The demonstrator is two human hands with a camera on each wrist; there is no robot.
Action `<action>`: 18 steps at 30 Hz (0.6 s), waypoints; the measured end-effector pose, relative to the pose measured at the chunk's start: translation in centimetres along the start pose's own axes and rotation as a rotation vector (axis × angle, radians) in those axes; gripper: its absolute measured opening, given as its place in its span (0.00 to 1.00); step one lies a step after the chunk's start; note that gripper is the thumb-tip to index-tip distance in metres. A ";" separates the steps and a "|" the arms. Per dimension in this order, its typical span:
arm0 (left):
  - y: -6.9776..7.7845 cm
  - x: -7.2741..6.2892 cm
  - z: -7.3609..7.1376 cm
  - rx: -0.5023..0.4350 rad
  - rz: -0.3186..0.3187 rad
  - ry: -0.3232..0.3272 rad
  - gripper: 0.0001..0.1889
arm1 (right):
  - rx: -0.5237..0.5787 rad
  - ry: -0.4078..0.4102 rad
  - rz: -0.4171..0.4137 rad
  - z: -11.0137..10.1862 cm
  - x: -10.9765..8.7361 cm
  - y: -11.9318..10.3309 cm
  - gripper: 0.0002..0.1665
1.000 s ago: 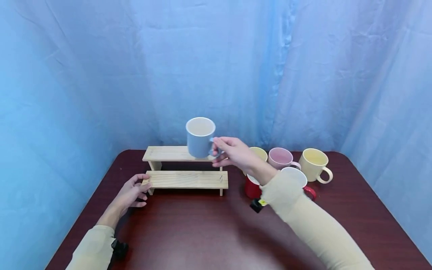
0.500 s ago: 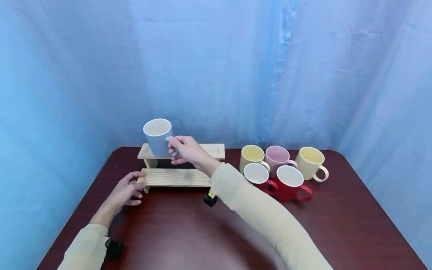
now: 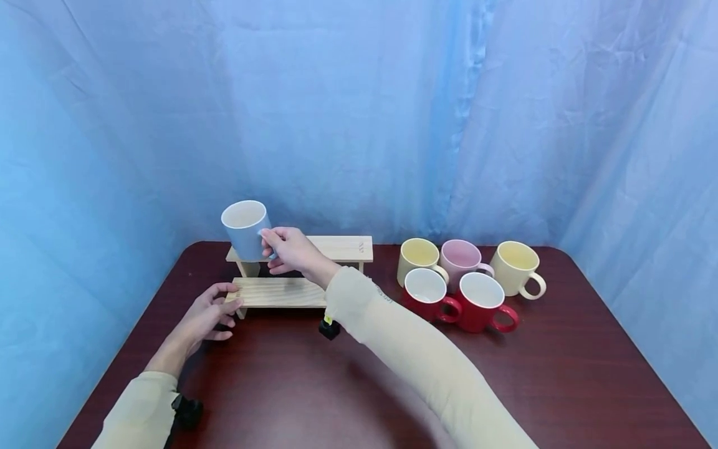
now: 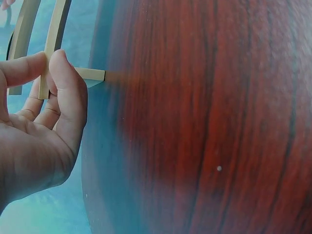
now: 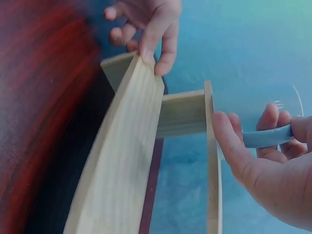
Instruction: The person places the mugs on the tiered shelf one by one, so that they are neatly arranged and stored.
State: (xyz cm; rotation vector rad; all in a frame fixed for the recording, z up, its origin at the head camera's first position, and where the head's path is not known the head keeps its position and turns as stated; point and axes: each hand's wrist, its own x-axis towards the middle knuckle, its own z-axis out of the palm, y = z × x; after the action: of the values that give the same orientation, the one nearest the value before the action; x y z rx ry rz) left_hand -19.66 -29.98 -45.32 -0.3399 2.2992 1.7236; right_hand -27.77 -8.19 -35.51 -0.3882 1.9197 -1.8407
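A light blue mug (image 3: 244,240), white inside, is upright with a slight tilt at the left end of the upper board of a two-step wooden rack (image 3: 286,293). My right hand (image 3: 296,252) grips its handle from the right; in the right wrist view fingers and thumb wrap the blue handle (image 5: 267,137), with the rack's upper board alongside. At the rack's front left, my left hand (image 3: 203,317) pinches the end of the lower board (image 4: 54,41) between thumb and fingers. The mug's base overlaps the upper board in the head view.
On the right of the dark red table (image 3: 561,362) stand several mugs: two red mugs (image 3: 480,308) in front, then a yellow mug (image 3: 419,252), a pink mug (image 3: 461,254) and a cream mug (image 3: 513,274) behind. A blue curtain (image 3: 359,125) closes off the back and sides.
My right hand has carried the blue mug leftward from above the rack's right part to the upper board's left end, slightly lower. My left hand has kept its grip on the lower board.
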 end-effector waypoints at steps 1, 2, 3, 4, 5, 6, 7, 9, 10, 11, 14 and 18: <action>0.0 0.0 0.0 0.002 0.000 0.000 0.29 | -0.008 0.004 0.002 0.1 0.0 0.0 0.23; 0.0 0.0 0.0 0.005 0.001 -0.001 0.29 | -0.018 0.013 0.003 0.1 0.1 0.0 0.23; 0.0 0.0 0.0 0.004 0.000 -0.002 0.30 | -0.027 0.017 0.006 0.2 0.1 0.0 0.23; 0.0 0.1 0.0 0.005 -0.001 -0.003 0.30 | -0.025 0.022 0.011 0.2 0.2 0.0 0.23; 0.0 0.1 0.0 0.005 -0.003 -0.004 0.29 | -0.027 0.024 0.015 0.3 0.2 0.1 0.23; 0.0 0.1 0.0 0.005 -0.005 -0.004 0.29 | -0.026 0.027 0.019 0.3 0.2 0.1 0.24; -0.1 0.1 0.0 0.005 -0.006 -0.003 0.29 | -0.023 0.028 0.021 0.4 0.1 0.1 0.24; -0.2 0.0 0.0 0.007 -0.010 -0.002 0.29 | -0.020 0.027 0.019 0.5 0.1 0.3 0.24; -0.3 -0.1 0.0 0.008 -0.012 -0.001 0.29 | -0.016 0.027 0.018 0.5 0.0 0.4 0.24; -0.3 -0.1 0.0 0.010 -0.014 -0.001 0.29 | -0.017 0.028 0.016 0.6 -0.1 0.5 0.24; -0.4 -0.2 -0.1 0.014 -0.017 0.000 0.29 | -0.019 0.032 0.013 0.7 -0.1 0.6 0.24; -0.3 -0.2 -0.3 0.013 -0.012 0.002 0.29 | -0.021 0.039 0.002 0.8 0.0 0.6 0.23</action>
State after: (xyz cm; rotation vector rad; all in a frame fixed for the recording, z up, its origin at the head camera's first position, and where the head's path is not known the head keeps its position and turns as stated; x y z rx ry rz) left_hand -19.39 -30.33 -45.39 -0.3532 2.3040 1.7028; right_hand -27.33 -8.90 -36.12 -0.3593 1.9666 -1.8406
